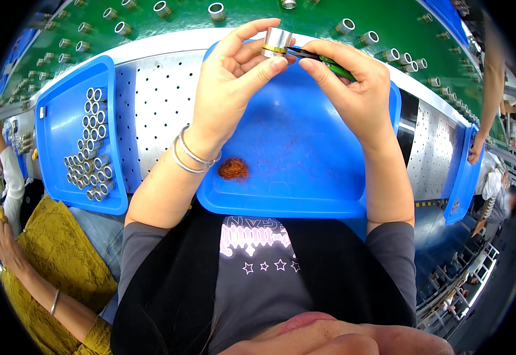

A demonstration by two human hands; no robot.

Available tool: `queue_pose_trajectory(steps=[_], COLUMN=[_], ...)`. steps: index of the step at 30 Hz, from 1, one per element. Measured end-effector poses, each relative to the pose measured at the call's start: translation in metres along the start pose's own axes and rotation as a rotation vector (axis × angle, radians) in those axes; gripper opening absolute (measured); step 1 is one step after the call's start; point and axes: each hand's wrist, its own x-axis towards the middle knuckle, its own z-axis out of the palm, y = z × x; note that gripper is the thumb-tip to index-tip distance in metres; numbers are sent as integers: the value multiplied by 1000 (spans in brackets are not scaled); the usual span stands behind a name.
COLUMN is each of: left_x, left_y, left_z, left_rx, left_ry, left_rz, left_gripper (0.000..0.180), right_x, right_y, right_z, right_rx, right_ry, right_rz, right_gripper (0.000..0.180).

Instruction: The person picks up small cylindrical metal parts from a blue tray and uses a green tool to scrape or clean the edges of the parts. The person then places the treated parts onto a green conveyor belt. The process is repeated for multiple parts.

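Observation:
My left hand (234, 68) is closed around a short silver metal sleeve (277, 40) with a yellow-gold band near its lower end. Pinched in my right hand (358, 80) is a slim hand tool (335, 68) with green grips and dark narrow tips. Those tips touch or lie right at the sleeve's banded end; its exact kind is partly hidden by my fingers. Both hands are raised over the far part of a blue tray (305, 204). On the tray's left side lies a small tangle of fine copper-coloured wire (233, 170), and thin loose strands are scattered over the bottom.
Left of me, another blue tray (54, 142) holds many upright metal sleeves (95, 133). Beyond a white edge runs a green conveyor (305, 21) with spaced sleeves. Perforated metal plates (157, 106) flank my tray. Co-workers' arms (63, 307) show at left and right.

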Motion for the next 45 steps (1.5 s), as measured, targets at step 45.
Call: queue_pose_trajectory(steps=[45], left_x=[-2], left_y=[-5], left_z=[15], left_rx=[327], left_ry=[-43], left_rz=[-66], left_gripper=[32], right_x=[15], right_y=[60], right_z=[-39], right_rx=[-284], right_ry=[16], right_rz=[157], right_gripper=[19])
